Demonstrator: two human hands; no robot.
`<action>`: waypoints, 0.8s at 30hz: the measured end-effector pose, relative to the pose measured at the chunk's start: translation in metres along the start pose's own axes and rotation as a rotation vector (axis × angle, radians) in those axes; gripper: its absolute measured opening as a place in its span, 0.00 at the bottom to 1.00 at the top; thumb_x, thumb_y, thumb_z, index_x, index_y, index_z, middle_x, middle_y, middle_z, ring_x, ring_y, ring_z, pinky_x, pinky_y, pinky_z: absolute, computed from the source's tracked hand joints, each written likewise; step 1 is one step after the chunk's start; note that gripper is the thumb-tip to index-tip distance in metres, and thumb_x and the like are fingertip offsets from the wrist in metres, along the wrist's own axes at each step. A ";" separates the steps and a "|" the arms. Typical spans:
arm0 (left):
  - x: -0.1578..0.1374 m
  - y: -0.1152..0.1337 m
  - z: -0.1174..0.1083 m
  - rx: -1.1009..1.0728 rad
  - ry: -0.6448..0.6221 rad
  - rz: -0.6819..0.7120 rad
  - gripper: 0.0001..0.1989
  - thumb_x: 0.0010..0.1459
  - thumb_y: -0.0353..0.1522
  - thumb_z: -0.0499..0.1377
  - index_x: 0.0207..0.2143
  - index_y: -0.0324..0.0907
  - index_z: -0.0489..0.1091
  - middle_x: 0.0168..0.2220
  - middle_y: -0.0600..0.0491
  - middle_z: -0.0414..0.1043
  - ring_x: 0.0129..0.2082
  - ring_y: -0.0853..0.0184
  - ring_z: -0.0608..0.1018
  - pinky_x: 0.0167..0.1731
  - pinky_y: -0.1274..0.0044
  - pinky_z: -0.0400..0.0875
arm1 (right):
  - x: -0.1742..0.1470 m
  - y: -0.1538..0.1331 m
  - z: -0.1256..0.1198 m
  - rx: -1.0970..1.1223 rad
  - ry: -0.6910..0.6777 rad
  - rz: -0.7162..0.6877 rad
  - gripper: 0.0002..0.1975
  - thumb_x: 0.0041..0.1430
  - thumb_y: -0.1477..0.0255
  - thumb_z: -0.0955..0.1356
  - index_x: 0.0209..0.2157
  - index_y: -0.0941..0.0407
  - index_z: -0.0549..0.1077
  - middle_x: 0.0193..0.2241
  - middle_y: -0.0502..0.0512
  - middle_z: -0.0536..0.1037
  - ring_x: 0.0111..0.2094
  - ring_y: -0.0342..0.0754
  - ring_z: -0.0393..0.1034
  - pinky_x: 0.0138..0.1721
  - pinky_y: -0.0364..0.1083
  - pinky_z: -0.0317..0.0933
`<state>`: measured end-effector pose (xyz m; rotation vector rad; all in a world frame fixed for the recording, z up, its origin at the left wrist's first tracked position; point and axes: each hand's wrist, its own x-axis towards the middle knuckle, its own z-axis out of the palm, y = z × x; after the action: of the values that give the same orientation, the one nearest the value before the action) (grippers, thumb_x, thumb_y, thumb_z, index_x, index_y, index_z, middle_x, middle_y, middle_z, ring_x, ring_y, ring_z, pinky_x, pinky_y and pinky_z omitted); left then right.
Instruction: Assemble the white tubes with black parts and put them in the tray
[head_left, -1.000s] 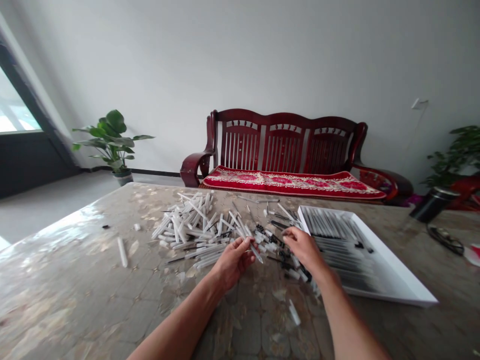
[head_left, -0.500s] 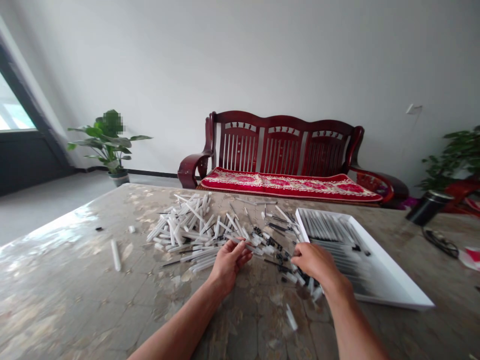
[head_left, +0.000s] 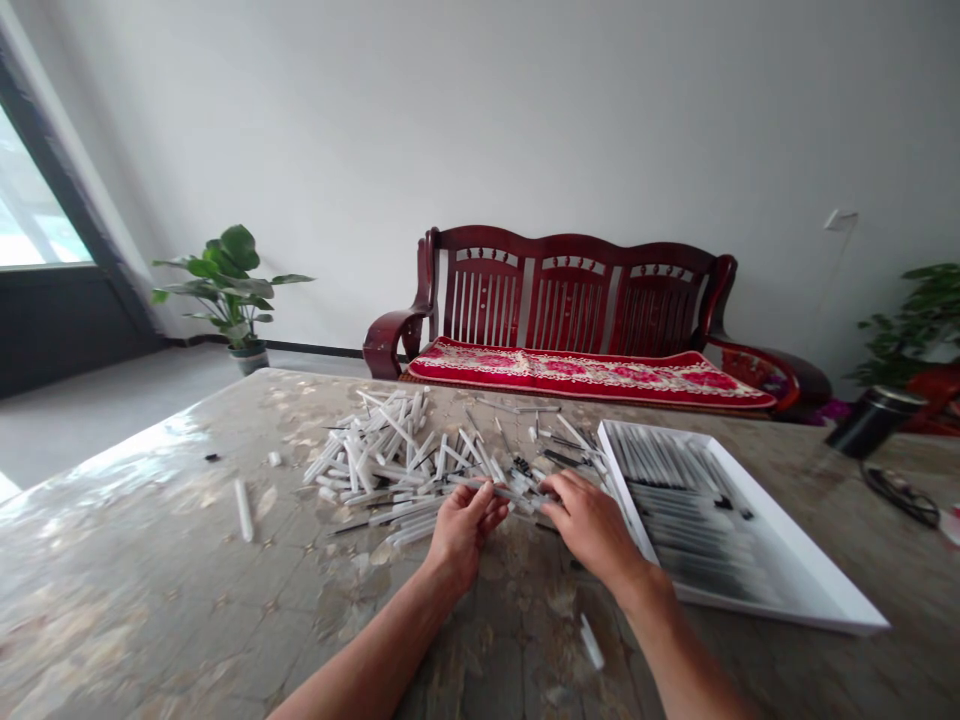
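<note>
Our right hand (head_left: 592, 525) has moved in from the tray (head_left: 787, 590) side; now both hands' fingers pinch one white pen piece (head_left: 506, 493) with our left hand (head_left: 461, 530).

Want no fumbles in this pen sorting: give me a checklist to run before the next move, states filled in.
1. Left hand pinches a white tube: ok.
2. Right hand meets that tube: cannot tell, fingers hide it.
3. Pile of white tubes within reach: ok.
4. White tray beside right hand, open: ok.
5. Stray tube near right forearm, may get knocked: not ok.
</note>
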<state>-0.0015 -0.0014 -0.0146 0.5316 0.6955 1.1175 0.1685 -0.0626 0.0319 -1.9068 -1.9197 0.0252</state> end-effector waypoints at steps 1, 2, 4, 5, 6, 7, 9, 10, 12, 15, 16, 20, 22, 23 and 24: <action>0.000 0.000 0.000 -0.002 0.002 0.010 0.16 0.41 0.34 0.74 0.29 0.38 0.72 0.28 0.53 0.78 0.26 0.72 0.80 0.29 0.82 0.77 | 0.000 -0.003 0.005 0.033 0.001 -0.032 0.08 0.60 0.75 0.66 0.39 0.51 0.75 0.40 0.51 0.78 0.43 0.48 0.73 0.41 0.43 0.60; 0.001 0.000 -0.001 -0.003 0.002 0.021 0.16 0.40 0.34 0.74 0.29 0.38 0.73 0.28 0.53 0.78 0.26 0.72 0.80 0.29 0.82 0.77 | 0.000 -0.005 0.010 0.060 0.009 -0.055 0.08 0.60 0.76 0.67 0.39 0.51 0.76 0.39 0.51 0.78 0.42 0.48 0.74 0.41 0.43 0.61; 0.002 0.000 -0.002 0.003 -0.005 0.036 0.18 0.38 0.35 0.75 0.29 0.38 0.73 0.28 0.53 0.78 0.26 0.72 0.80 0.29 0.82 0.77 | 0.000 -0.007 0.018 0.102 0.047 -0.086 0.08 0.59 0.77 0.68 0.38 0.52 0.76 0.37 0.52 0.77 0.41 0.48 0.74 0.41 0.43 0.62; 0.002 0.000 -0.003 0.005 -0.011 0.041 0.19 0.37 0.36 0.75 0.29 0.38 0.73 0.28 0.53 0.78 0.26 0.72 0.79 0.30 0.81 0.77 | 0.000 -0.007 0.021 0.118 0.072 -0.097 0.08 0.58 0.78 0.68 0.38 0.52 0.76 0.37 0.52 0.77 0.40 0.48 0.74 0.41 0.43 0.63; 0.002 0.000 -0.003 0.008 -0.015 0.046 0.20 0.36 0.36 0.76 0.29 0.38 0.73 0.28 0.53 0.78 0.27 0.71 0.79 0.30 0.81 0.77 | 0.000 -0.007 0.023 0.129 0.095 -0.105 0.08 0.58 0.78 0.69 0.38 0.53 0.76 0.36 0.52 0.77 0.40 0.48 0.74 0.41 0.44 0.63; 0.002 -0.001 -0.003 0.010 -0.017 0.052 0.20 0.35 0.36 0.76 0.29 0.37 0.73 0.28 0.53 0.78 0.27 0.71 0.79 0.30 0.80 0.77 | 0.000 -0.007 0.024 0.136 0.115 -0.112 0.08 0.58 0.79 0.69 0.38 0.53 0.77 0.36 0.52 0.77 0.39 0.48 0.74 0.41 0.44 0.64; 0.002 -0.001 -0.004 0.015 -0.016 0.061 0.21 0.34 0.37 0.76 0.29 0.38 0.73 0.28 0.53 0.78 0.27 0.71 0.79 0.30 0.80 0.77 | 0.000 -0.006 0.026 0.144 0.142 -0.125 0.08 0.58 0.79 0.69 0.39 0.53 0.77 0.36 0.52 0.77 0.39 0.48 0.74 0.41 0.45 0.64; 0.002 -0.001 -0.004 0.018 -0.013 0.065 0.22 0.33 0.38 0.76 0.29 0.38 0.73 0.28 0.53 0.78 0.27 0.71 0.79 0.30 0.80 0.77 | 0.000 -0.005 0.026 0.146 0.153 -0.131 0.08 0.58 0.79 0.70 0.39 0.54 0.77 0.36 0.52 0.77 0.39 0.48 0.74 0.41 0.45 0.65; 0.001 -0.001 -0.003 0.027 -0.006 0.071 0.23 0.32 0.38 0.76 0.28 0.37 0.73 0.28 0.53 0.78 0.27 0.71 0.79 0.30 0.80 0.77 | 0.000 -0.005 0.028 0.144 0.172 -0.148 0.08 0.57 0.79 0.70 0.39 0.54 0.77 0.35 0.52 0.77 0.39 0.49 0.74 0.41 0.45 0.65; 0.001 -0.001 -0.002 0.033 0.000 0.082 0.23 0.31 0.39 0.76 0.28 0.37 0.73 0.27 0.53 0.78 0.27 0.71 0.79 0.30 0.79 0.76 | -0.001 -0.005 0.031 0.120 0.201 -0.187 0.10 0.56 0.80 0.71 0.39 0.54 0.77 0.35 0.53 0.77 0.38 0.49 0.74 0.42 0.46 0.66; 0.000 -0.001 -0.002 0.036 -0.001 0.083 0.23 0.31 0.38 0.76 0.28 0.38 0.73 0.27 0.53 0.78 0.27 0.71 0.79 0.30 0.79 0.76 | -0.002 -0.005 0.032 0.111 0.208 -0.199 0.10 0.56 0.80 0.70 0.39 0.54 0.77 0.35 0.53 0.77 0.39 0.49 0.74 0.42 0.46 0.66; -0.002 -0.002 -0.002 0.056 -0.009 0.082 0.23 0.32 0.38 0.76 0.29 0.38 0.73 0.27 0.53 0.78 0.26 0.70 0.79 0.29 0.79 0.76 | -0.002 -0.008 0.035 0.120 0.213 -0.222 0.10 0.56 0.80 0.70 0.39 0.54 0.77 0.35 0.54 0.78 0.39 0.50 0.74 0.42 0.46 0.67; -0.004 -0.002 -0.002 0.072 -0.016 0.092 0.23 0.33 0.38 0.76 0.29 0.38 0.73 0.27 0.53 0.78 0.26 0.70 0.79 0.29 0.79 0.76 | -0.002 -0.010 0.033 0.169 0.201 -0.199 0.09 0.56 0.80 0.70 0.37 0.54 0.78 0.34 0.54 0.78 0.38 0.49 0.74 0.42 0.46 0.67; -0.005 -0.001 -0.001 0.086 -0.025 0.099 0.22 0.33 0.39 0.75 0.29 0.38 0.73 0.27 0.53 0.78 0.25 0.70 0.79 0.29 0.79 0.76 | -0.001 -0.011 0.032 0.210 0.190 -0.168 0.08 0.55 0.80 0.70 0.35 0.54 0.79 0.34 0.54 0.78 0.37 0.49 0.74 0.41 0.46 0.67; -0.006 0.000 -0.001 0.104 -0.037 0.106 0.22 0.34 0.39 0.75 0.29 0.38 0.72 0.27 0.53 0.78 0.25 0.70 0.79 0.29 0.79 0.76 | -0.001 -0.012 0.031 0.263 0.175 -0.123 0.07 0.54 0.80 0.71 0.34 0.54 0.79 0.33 0.54 0.79 0.37 0.49 0.74 0.41 0.46 0.66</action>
<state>-0.0037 -0.0068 -0.0144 0.6831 0.7023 1.1717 0.1478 -0.0552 0.0070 -1.5651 -1.8138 0.0684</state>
